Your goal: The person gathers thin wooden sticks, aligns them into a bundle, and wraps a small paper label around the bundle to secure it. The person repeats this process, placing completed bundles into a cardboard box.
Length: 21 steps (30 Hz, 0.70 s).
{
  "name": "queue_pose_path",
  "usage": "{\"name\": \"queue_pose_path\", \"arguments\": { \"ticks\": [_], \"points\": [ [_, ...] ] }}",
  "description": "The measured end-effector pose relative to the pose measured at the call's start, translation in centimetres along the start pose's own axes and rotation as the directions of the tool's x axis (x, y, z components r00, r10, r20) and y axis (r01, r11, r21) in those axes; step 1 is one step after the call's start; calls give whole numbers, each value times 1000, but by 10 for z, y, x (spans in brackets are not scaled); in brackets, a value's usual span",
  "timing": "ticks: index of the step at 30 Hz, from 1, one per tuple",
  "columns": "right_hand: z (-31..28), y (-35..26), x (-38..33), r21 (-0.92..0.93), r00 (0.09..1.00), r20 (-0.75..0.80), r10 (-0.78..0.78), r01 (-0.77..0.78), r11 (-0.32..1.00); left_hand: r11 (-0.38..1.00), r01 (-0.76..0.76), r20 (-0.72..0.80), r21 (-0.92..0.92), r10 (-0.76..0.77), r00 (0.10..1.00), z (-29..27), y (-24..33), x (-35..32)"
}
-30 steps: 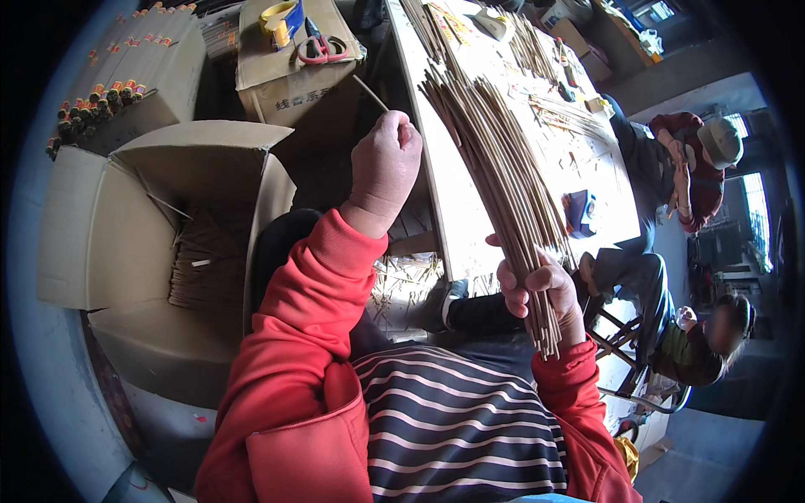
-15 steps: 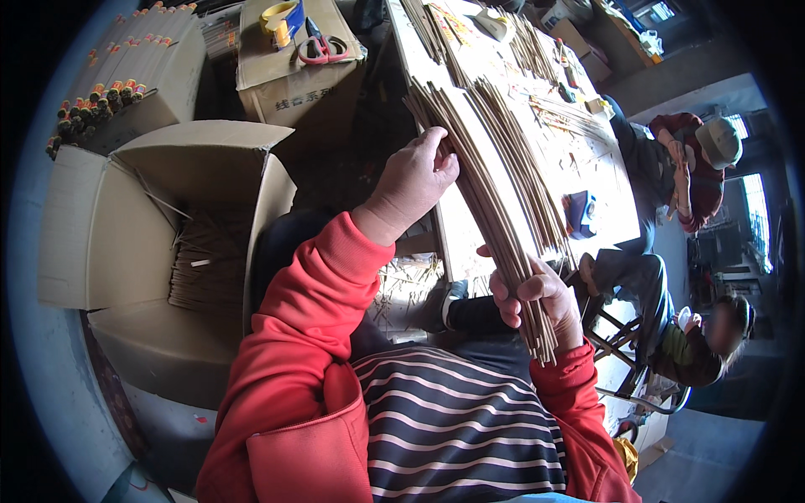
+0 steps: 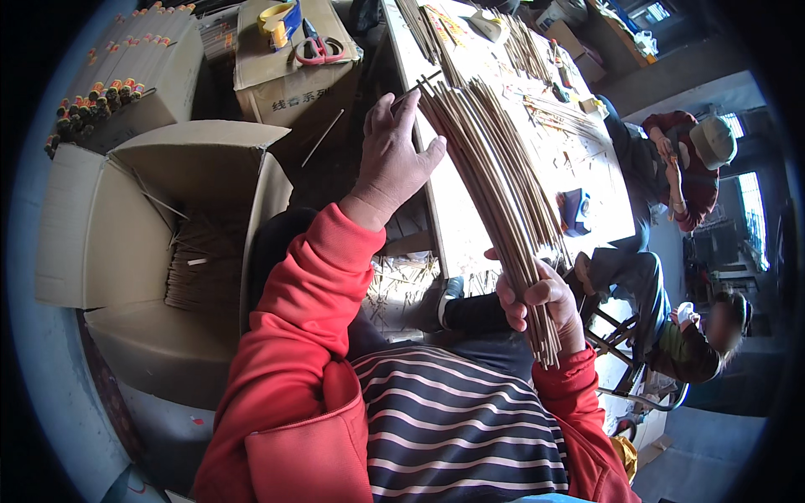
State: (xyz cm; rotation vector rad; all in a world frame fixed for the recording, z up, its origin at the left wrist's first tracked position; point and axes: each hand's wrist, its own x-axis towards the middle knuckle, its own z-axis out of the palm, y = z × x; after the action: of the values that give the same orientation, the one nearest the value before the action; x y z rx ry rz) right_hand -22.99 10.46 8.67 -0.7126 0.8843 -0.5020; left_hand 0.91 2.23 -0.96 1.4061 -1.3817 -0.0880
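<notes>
**Long worktable, a fan of thin sticks held over it**

Cluttered workshop seen from above: pale worktable (image 3: 457,226) running away up the middle, strewn with more sticks. Open cardboard box (image 3: 126,218) to the left on the floor, with a layer of thin sticks lying inside. Closed carton (image 3: 289,80) beyond it, topped by a yellow tape dispenser (image 3: 277,17) and red-handled scissors (image 3: 319,52). Further left, packed sticks with coloured tips (image 3: 92,105). At the right, two other people (image 3: 696,163) seated near the table's far side.

Right hand (image 3: 541,306) low, near the lap, fist closed tight around the bottom of the stick bundle (image 3: 495,184), short ends poking out below the fingers. Bundle slanting up and to the left over the table edge, spreading into a flat fan toward the top.

Left hand (image 3: 394,155) raised on a bent arm in a red sleeve, wrist cocked back, fingers loosely spread and open. Palm and thumb pressed against the left side of the fan near its upper end; touching, not gripping.
</notes>
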Motion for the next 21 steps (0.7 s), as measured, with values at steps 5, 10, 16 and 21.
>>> {"name": "queue_pose_path", "arguments": {
  "ticks": [5,10,16,21],
  "points": [
    [-5,0,2,-6,992,67,106,-106,994,656,517,450,-550,-289,845,12,12,-9],
    [2,2,1,-59,991,55,122,-119,991,509,566,451,-649,-342,824,13,1,-8],
    [-1,3,-2,-81,985,72,155,-149,985,766,493,281,-414,-407,869,11,-13,-1],
    [-10,1,-19,-118,976,123,177,-163,980,864,487,99,-131,-477,873,8,-30,13]
  ]
}}
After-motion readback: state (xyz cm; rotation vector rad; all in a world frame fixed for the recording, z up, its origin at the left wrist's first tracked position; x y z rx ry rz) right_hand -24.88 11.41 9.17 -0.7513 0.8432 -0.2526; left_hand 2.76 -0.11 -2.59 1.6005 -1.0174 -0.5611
